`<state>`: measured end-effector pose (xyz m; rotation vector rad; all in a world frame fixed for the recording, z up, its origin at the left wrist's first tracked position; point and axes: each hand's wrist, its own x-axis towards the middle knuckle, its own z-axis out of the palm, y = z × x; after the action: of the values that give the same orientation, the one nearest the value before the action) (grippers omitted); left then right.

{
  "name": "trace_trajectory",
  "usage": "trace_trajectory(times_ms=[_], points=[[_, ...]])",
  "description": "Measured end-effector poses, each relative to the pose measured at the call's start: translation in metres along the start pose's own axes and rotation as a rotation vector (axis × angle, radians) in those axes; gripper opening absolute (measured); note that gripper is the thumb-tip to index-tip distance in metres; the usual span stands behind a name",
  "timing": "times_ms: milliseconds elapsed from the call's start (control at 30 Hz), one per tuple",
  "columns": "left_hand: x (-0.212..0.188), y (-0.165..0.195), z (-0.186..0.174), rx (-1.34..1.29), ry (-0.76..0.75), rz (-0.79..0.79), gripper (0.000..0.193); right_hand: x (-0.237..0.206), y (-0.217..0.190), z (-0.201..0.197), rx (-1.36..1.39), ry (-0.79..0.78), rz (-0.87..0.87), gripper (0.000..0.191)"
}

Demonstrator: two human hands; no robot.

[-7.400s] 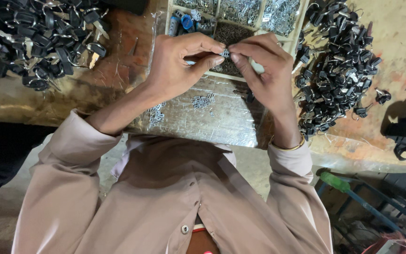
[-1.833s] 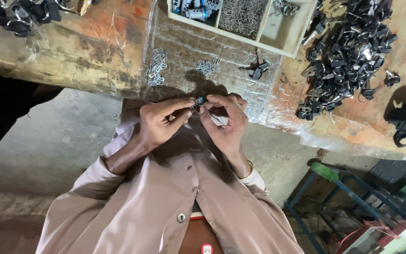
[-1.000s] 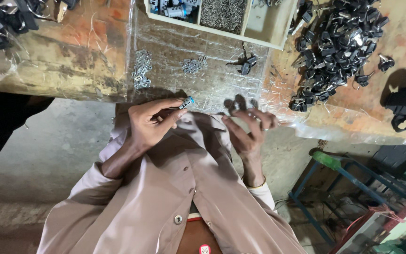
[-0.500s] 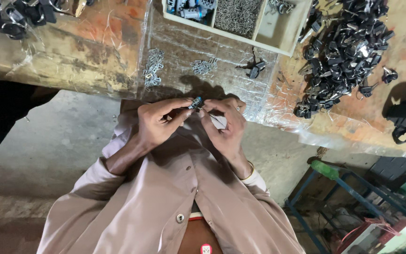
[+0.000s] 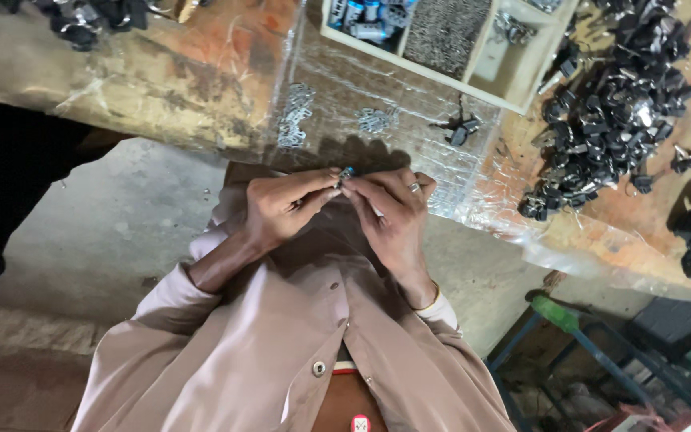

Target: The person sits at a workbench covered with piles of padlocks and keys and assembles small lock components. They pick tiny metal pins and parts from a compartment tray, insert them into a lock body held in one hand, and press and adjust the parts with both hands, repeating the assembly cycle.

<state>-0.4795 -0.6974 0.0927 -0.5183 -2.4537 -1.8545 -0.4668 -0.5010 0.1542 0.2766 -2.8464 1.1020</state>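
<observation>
While fingertips meet, left hand, right hand around small part.

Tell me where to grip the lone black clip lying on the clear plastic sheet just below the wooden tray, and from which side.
Grip the black clip across its dark middle body, coming straight down from above. It lies flat and alone on the plastic sheet, with thin prongs spreading outward that look poor to pinch. Both hands are free of it; its detail is small, so this is a judgement.

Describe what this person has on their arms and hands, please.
Both arms are in long, loose beige shirt sleeves with buttoned cuffs. The left sleeve is pushed up the forearm; the right sleeve reaches the wrist. The left hand is bare. The right hand wears a silver ring.
</observation>
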Motion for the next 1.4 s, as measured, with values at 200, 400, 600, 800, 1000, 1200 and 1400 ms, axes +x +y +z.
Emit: trace_trajectory(times_ms=[200, 400, 600, 800, 1000, 1200, 1400], points=[[-0.015, 0.003, -0.031, -0.124, 0.234, -0.19, 0.022, 0.021, -0.016, 0.018, -0.171, -0.071, -0.107, 0.043], [-0.022, -0.004, -0.041, -0.204, 0.332, -0.255, 0.024, 0.028, -0.022, 0.029, -0.383, -0.136, -0.046, 0.04], [-0.02, -0.007, -0.028, -0.284, 0.244, -0.317, 0.022, 0.011, -0.003, 0.016, -0.242, -0.025, -0.181, 0.027], [-0.013, -0.001, -0.019, -0.241, 0.114, -0.283, 0.024, 0.001, -0.002, 0.015, 0.018, -0.082, -0.15, 0.018], [-0.011, 0.0, -0.018, -0.134, 0.099, -0.212, 0.027, 0.011, -0.014, 0.023, 0.146, 0.016, -0.074, 0.02], [-0.012, -0.004, -0.019, -0.019, 0.085, -0.109, 0.031, 0.02, -0.022, 0.024, 0.108, 0.009, -0.01, 0.03], [-0.011, -0.008, -0.027, 0.177, 0.091, 0.062, 0.026, 0.032, -0.023, 0.018, 0.012, -0.147, 0.033, 0.025]])
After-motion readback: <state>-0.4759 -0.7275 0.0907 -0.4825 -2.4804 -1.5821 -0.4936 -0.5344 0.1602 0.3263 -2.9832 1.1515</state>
